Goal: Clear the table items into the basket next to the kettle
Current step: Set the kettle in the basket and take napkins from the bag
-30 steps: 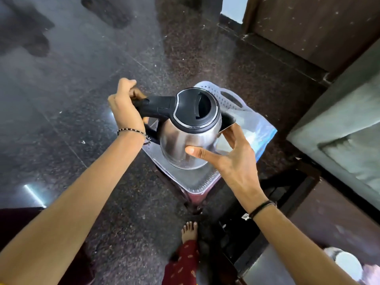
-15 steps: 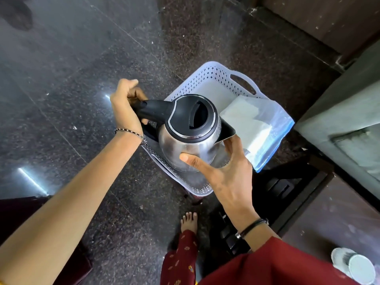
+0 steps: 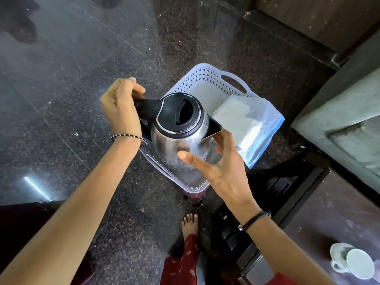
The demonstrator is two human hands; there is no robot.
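Note:
A steel kettle [image 3: 176, 138] with a black lid and handle hangs over a white perforated basket [image 3: 205, 79] that stands on the dark floor. My left hand [image 3: 121, 108] is closed around the kettle's black handle. My right hand [image 3: 222, 169] cups the kettle's steel body under the spout, thumb against its front. A clear plastic bag with white folded sheets [image 3: 244, 124] lies in the basket's right side and hangs over its rim.
A dark wooden table [image 3: 337, 210] is at the lower right, with a white cup on a saucer [image 3: 353, 262] on it. A grey sofa or bed edge [image 3: 339, 112] is at right. My bare foot [image 3: 190, 223] stands just below the basket.
The kettle has stayed in both hands over the basket. The view has shifted, so more of the basket's far end and handle shows, and the cup on the table has come into view.

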